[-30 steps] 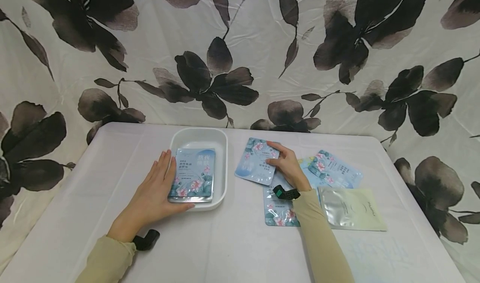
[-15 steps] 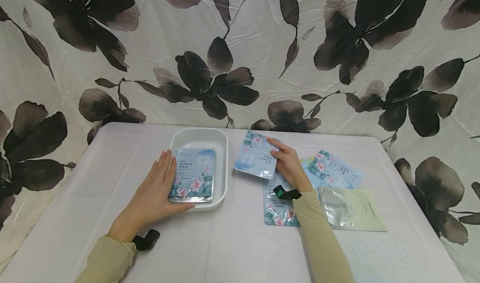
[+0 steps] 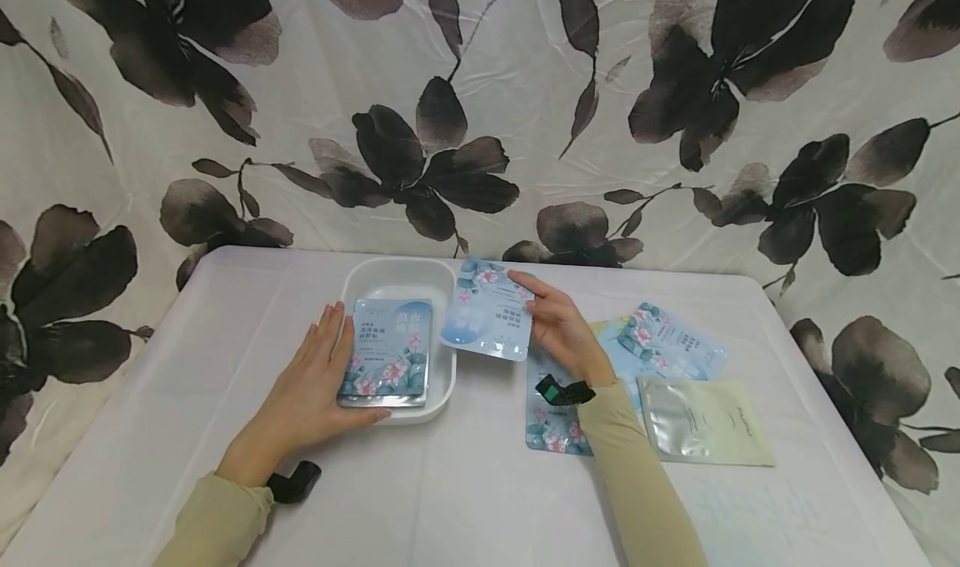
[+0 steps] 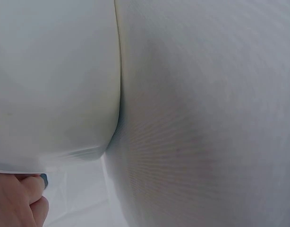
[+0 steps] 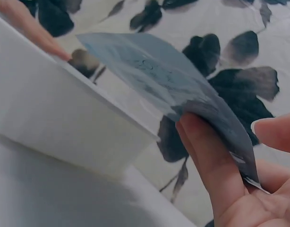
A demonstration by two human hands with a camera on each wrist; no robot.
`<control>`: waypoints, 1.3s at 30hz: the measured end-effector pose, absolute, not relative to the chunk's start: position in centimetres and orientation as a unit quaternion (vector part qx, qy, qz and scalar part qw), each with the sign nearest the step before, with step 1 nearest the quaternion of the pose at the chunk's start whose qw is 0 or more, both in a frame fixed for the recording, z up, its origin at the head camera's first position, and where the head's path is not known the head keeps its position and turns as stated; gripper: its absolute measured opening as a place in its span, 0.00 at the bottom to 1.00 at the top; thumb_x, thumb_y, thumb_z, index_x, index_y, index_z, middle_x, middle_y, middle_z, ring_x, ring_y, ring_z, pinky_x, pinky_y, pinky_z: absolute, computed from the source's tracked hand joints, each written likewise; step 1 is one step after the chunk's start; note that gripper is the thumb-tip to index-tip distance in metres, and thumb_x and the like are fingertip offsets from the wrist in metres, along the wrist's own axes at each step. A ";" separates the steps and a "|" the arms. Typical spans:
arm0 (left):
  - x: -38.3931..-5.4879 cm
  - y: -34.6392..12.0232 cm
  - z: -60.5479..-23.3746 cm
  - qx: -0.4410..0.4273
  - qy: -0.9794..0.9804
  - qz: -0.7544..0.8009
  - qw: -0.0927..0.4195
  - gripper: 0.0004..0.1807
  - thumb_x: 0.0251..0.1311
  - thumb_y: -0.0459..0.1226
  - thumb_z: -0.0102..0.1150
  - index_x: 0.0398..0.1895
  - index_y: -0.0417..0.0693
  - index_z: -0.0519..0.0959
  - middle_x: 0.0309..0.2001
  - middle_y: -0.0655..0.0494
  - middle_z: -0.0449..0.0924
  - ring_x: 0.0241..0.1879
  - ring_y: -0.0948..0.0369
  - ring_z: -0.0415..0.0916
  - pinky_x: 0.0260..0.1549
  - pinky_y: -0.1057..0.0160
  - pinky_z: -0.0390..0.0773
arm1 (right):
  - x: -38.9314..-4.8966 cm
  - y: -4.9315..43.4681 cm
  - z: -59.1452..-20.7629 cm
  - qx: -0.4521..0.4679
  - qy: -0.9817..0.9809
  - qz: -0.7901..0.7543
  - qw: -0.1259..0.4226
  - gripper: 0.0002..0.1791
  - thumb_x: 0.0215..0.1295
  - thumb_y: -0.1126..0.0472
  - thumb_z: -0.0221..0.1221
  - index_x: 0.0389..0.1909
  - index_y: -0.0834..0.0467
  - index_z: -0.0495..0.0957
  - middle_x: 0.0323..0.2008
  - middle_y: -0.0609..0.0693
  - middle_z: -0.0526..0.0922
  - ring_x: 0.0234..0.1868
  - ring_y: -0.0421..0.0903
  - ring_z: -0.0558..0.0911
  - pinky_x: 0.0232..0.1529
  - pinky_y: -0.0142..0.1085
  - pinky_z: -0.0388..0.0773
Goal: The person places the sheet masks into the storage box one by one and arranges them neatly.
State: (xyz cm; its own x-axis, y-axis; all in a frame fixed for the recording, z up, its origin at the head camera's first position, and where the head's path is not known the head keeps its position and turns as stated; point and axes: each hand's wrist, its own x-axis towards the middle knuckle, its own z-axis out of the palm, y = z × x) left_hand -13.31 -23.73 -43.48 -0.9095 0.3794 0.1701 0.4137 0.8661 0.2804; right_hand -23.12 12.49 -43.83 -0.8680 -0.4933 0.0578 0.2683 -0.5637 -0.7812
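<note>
My right hand (image 3: 564,329) pinches a blue sachet with pink flowers (image 3: 483,310) by its right edge. Raised off the table, the sachet has its left edge by the right rim of a white tray (image 3: 397,278). Its silvery-blue back (image 5: 149,71) faces the right wrist view, with fingers (image 5: 211,161) beneath it. A stack of similar sachets (image 3: 386,346) lies inside the tray. My left hand (image 3: 303,388) rests along the tray's left side, fingers straight, thumb at the near rim. The left wrist view mostly shows the tray's outer wall (image 4: 55,85).
Under and beyond my right forearm lie blue sachets, one at the near side (image 3: 555,421) and one farther right (image 3: 671,342). A silver and pale-green packet (image 3: 705,421) lies nearer. A floral cloth (image 3: 562,175) hangs behind the white table (image 3: 420,500).
The right hand has lifted the sachet and carried it left, toward the tray's right rim. The left hand and the stacked sachets have stayed in place.
</note>
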 end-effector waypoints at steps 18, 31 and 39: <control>-13.2 -23.8 -43.8 -0.216 -0.961 -0.156 0.075 0.74 0.42 0.72 0.65 0.76 0.28 0.44 0.78 0.36 0.34 0.78 0.46 0.29 0.74 0.59 0.29 | -23.6 5.8 -40.3 -0.121 0.563 -0.768 0.279 0.30 0.71 0.72 0.45 0.74 0.68 0.56 0.71 0.64 0.62 0.58 0.48 0.73 0.49 0.31 0.78; -13.2 -23.6 -43.3 -0.199 -0.966 -0.158 0.040 0.73 0.45 0.72 0.63 0.77 0.29 0.42 0.79 0.37 0.31 0.78 0.46 0.27 0.75 0.51 0.34 | -24.0 0.5 -39.6 -0.107 0.643 -0.694 0.305 0.31 0.69 0.74 0.48 0.74 0.67 0.58 0.71 0.61 0.62 0.63 0.53 0.71 0.66 0.47 0.68; -13.4 -23.9 -43.5 -0.209 -0.964 -0.157 0.055 0.72 0.46 0.72 0.63 0.76 0.28 0.44 0.78 0.36 0.32 0.78 0.46 0.28 0.75 0.51 0.35 | -23.4 -2.2 -40.0 -0.154 0.731 -0.614 0.255 0.40 0.53 0.82 0.47 0.72 0.68 0.60 0.73 0.60 0.60 0.53 0.48 0.71 0.40 0.32 0.70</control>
State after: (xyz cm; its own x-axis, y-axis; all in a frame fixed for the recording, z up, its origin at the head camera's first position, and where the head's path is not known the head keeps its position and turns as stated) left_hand -13.38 -23.89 -43.51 -0.9065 0.3862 0.1707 0.4204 0.8632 0.2797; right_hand -23.36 -2.23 -40.05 -0.8231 -0.5374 -0.1834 0.0876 0.1990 -0.9761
